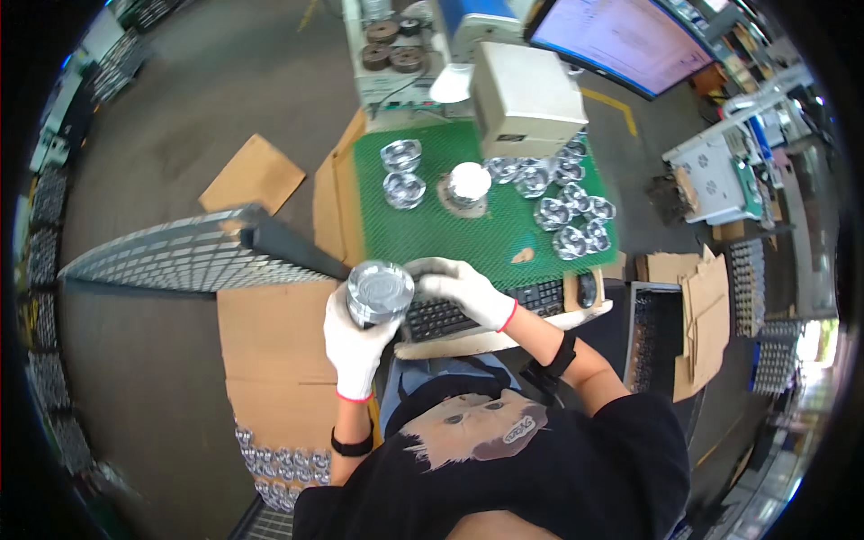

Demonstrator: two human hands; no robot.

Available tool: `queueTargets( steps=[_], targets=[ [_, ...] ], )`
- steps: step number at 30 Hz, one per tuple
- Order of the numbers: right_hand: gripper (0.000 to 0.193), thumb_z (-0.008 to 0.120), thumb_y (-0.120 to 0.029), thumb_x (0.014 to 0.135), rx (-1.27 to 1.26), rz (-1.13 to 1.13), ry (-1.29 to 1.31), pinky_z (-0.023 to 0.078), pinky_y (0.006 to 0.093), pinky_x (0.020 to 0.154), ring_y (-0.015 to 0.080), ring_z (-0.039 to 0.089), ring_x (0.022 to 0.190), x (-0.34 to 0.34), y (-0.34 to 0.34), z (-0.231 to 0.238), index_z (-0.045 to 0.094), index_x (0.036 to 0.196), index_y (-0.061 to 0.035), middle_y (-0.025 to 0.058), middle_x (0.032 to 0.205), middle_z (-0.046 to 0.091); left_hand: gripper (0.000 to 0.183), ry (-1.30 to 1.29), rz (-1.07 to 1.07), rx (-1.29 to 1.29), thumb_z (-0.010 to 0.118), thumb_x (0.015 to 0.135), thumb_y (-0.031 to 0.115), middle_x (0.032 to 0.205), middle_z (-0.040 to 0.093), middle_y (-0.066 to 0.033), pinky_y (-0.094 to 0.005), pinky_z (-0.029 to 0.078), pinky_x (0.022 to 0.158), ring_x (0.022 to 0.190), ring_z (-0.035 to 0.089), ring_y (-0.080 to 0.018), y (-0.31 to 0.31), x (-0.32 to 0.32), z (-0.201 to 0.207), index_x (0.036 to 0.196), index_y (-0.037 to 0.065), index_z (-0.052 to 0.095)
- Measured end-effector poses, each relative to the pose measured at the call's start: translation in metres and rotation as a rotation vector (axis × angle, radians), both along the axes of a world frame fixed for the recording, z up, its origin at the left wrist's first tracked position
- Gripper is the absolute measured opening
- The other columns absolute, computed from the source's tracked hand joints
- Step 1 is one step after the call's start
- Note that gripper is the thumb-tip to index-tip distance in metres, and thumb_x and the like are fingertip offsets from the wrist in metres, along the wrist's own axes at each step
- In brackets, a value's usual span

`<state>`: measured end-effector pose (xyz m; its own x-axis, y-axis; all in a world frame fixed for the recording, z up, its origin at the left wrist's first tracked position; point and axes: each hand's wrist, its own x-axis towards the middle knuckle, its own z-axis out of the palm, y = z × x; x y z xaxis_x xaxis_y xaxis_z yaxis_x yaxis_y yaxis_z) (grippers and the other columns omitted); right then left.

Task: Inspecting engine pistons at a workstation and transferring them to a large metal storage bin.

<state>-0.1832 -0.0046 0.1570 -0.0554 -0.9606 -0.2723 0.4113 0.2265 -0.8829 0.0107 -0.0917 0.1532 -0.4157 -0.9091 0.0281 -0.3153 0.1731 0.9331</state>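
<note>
In my gloved left hand I hold a shiny metal piston, its round face turned up, at the near edge of the table. My gloved right hand is just right of it, over the keyboard, with its fingers reaching toward the piston's side. Those fingers look apart; I cannot tell whether they touch it. Ahead, another piston stands on a round base on the green mat. Two pistons lie at the mat's left, and several more are grouped at its right.
A boxy cream machine head overhangs the mat, with a monitor behind. A mouse sits right of the keyboard. On my left are a grey plastic crate wall and cardboard beside rows of pistons. Another bin stands right.
</note>
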Motion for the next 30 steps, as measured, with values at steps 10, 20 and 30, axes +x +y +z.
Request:
queueTargets(
  steps=[10, 20, 30],
  targets=[
    [0.059, 0.067, -0.041, 0.087, 0.508, -0.358, -0.589, 0.052, 0.0396, 0.085, 0.0277, 0.064, 0.099, -0.035, 0.134, -0.117, 0.051, 0.131, -0.0035, 0.0131, 0.109, 0.064, 0.071, -0.645, -0.878, -0.095, 0.074, 0.067, 0.059, 0.104, 0.063, -0.0196, -0.0443, 0.05, 0.086, 0.097, 0.063, -0.0347, 0.013, -0.09, -0.05, 0.111, 0.004, 0.064],
    [0.048, 0.052, -0.047, 0.094, 0.477, -0.738, -1.002, 0.052, 0.0388, 0.07, 0.0319, 0.063, 0.104, -0.089, 0.145, -0.064, 0.056, 0.125, -0.0114, 0.0161, 0.114, 0.064, 0.045, 0.275, -0.499, 0.564, 0.053, 0.088, 0.035, 0.122, 0.06, -0.0137, -0.0463, 0.05, 0.092, 0.111, 0.059, -0.0288, -0.08, -0.264, -0.161, 0.122, 0.005, 0.054],
    [0.063, 0.074, -0.026, 0.081, 0.135, -0.383, 0.952, 0.054, 0.0347, 0.078, 0.0239, 0.062, 0.098, -0.171, 0.004, -0.107, 0.042, 0.132, -0.0085, 0.0067, 0.118, 0.059, 0.076, -0.143, -0.196, -0.255, 0.084, 0.058, 0.018, 0.11, 0.057, -0.0201, -0.0442, 0.051, 0.087, 0.098, 0.06, -0.0358, -0.036, -0.179, -0.039, 0.125, 0.007, 0.052]
  ],
)
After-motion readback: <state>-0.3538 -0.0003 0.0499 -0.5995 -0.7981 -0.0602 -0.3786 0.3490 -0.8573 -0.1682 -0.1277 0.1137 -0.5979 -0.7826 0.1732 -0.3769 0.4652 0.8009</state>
